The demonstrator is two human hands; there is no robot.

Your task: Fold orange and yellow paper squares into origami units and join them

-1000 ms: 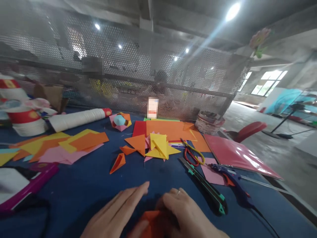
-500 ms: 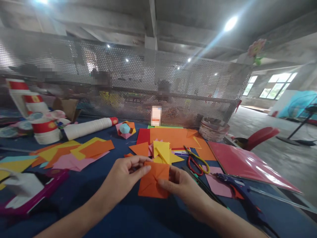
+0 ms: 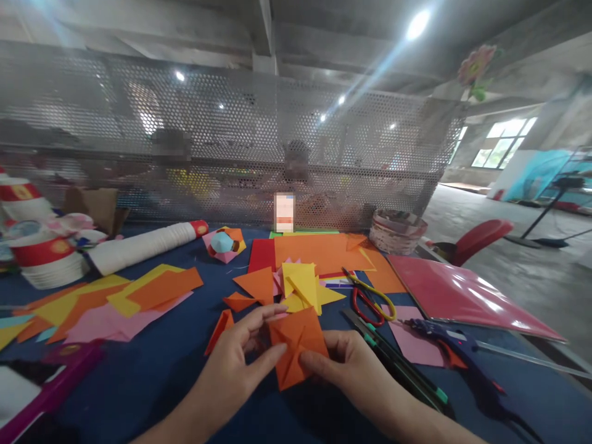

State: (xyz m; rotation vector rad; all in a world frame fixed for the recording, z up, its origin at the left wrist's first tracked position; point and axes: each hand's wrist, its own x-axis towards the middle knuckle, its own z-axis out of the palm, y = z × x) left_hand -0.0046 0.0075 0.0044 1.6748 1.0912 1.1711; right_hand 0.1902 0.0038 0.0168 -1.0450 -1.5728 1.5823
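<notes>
Between both hands is a small folded square of orange paper (image 3: 300,333), creased across its face and tilted a little. My left hand (image 3: 250,348) pinches its left edge, thumb on top and fingers behind. On the opposite side my right hand (image 3: 349,364) grips it, thumb pressed on the lower part and fingers tucked beneath. Just beyond the square lie folded yellow paper pieces (image 3: 300,285). Orange folded pieces (image 3: 256,287) rest to their left, and a narrow orange folded strip (image 3: 220,330) lies beside my left hand.
To the right are red-and-yellow scissors (image 3: 370,302), a black-and-green cutter (image 3: 398,357) and a blue glue gun (image 3: 456,351). Coloured paper sheets (image 3: 152,293) and stacked paper cups (image 3: 143,246) lie left. A paper polyhedron (image 3: 224,245) and a woven basket (image 3: 398,232) stand farther back.
The orange square has turned slightly and shifted a little lower, with both hands still on it. The head view has swung, bringing the narrow orange strip into sight beside my left hand.
</notes>
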